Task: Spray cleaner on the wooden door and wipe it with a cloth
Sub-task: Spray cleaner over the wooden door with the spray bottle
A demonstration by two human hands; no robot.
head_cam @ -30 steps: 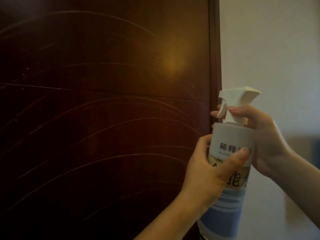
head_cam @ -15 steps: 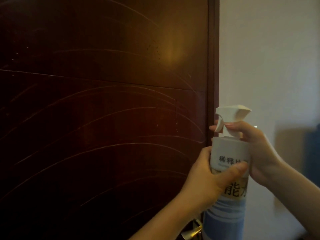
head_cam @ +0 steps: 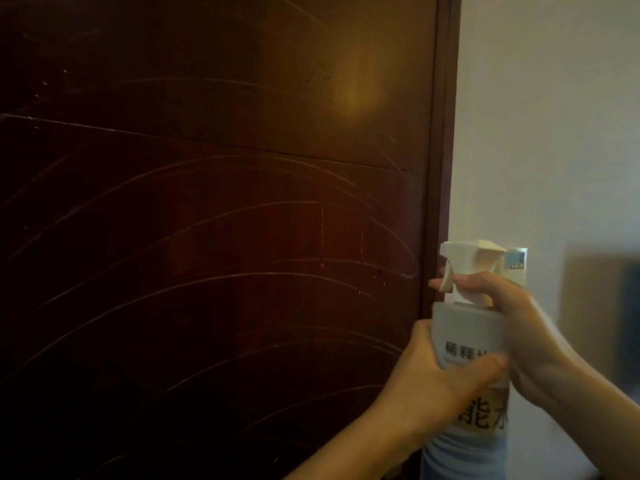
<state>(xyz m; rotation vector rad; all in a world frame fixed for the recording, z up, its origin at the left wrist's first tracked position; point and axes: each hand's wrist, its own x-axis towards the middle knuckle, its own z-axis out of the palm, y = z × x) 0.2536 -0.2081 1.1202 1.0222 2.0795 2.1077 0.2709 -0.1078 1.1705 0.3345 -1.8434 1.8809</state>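
Observation:
A dark wooden door [head_cam: 207, 237] fills the left and middle of the view, streaked with curved wipe marks and a few thin drips. In front of its right edge I hold a white spray bottle [head_cam: 465, 337] with a printed label and a white trigger head. My left hand [head_cam: 436, 379] grips the bottle's body from the left, thumb across the label. My right hand [head_cam: 512, 327] wraps the neck from the right, fingers curled over the trigger. The nozzle faces left toward the door. No cloth is in view.
The door frame [head_cam: 441, 150] runs down the door's right side. A pale wall [head_cam: 547, 116] lies beyond it, with a small wall panel [head_cam: 516, 261] behind the sprayer head and a blurred dark shape [head_cam: 609, 323] at the far right.
The bottle and both hands have sunk lower in the view and the view has tilted up the door. Thin drips have appeared on the door left of the nozzle.

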